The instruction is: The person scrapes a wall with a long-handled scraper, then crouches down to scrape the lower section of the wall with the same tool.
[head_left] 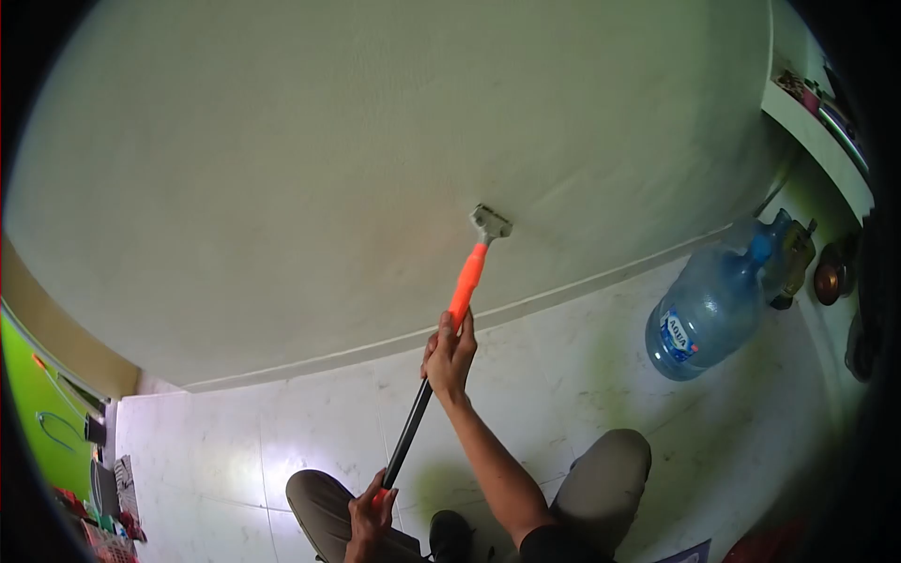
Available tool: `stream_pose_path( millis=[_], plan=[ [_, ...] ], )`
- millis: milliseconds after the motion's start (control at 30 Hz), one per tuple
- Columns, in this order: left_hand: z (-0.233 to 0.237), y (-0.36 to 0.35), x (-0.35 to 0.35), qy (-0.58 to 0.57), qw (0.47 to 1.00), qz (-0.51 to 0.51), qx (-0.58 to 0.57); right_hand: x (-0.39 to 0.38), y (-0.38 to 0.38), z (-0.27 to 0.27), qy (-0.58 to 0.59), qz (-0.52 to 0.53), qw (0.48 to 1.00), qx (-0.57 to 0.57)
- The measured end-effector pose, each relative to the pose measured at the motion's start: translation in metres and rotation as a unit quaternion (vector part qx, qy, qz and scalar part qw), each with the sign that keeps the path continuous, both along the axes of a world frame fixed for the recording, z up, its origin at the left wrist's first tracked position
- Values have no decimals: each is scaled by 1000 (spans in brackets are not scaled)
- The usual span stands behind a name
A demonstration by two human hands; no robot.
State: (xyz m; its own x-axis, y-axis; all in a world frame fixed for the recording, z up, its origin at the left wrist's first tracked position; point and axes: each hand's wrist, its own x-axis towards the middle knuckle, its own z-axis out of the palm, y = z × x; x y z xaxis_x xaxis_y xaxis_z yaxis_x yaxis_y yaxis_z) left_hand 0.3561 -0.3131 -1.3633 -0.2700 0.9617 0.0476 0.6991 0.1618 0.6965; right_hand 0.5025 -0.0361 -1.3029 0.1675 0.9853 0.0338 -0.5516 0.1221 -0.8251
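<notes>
Both hands clamp one long scraper [411, 427]: the left hand [368, 511] at its near end, the right hand [450, 352] farther up. Its shaft runs away and slightly right, with the blade [490, 223] on the far wall [282, 141].

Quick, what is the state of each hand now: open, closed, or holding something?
Left hand: closed on the scraper, at the lower end of its pole.
Right hand: closed on the scraper, higher up, just below the orange part.
</notes>
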Motion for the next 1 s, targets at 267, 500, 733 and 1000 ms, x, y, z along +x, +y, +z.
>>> stream_pose_path(
  millis=[267,500,733,1000],
  plan=[
    [6,-28,-15,30,1000,0,6,-12,-22,17,36,-7,999,7],
    [29,73,37,3,998,-62,31,65,57,27,11,-92,995,45],
    [21,20,41,-22,999,-41,6,47,17,32,-4,-71,997,21],
    [36,52,72,-46,999,-20,14,78,39,59,-62,-80,994,33]
  ],
)
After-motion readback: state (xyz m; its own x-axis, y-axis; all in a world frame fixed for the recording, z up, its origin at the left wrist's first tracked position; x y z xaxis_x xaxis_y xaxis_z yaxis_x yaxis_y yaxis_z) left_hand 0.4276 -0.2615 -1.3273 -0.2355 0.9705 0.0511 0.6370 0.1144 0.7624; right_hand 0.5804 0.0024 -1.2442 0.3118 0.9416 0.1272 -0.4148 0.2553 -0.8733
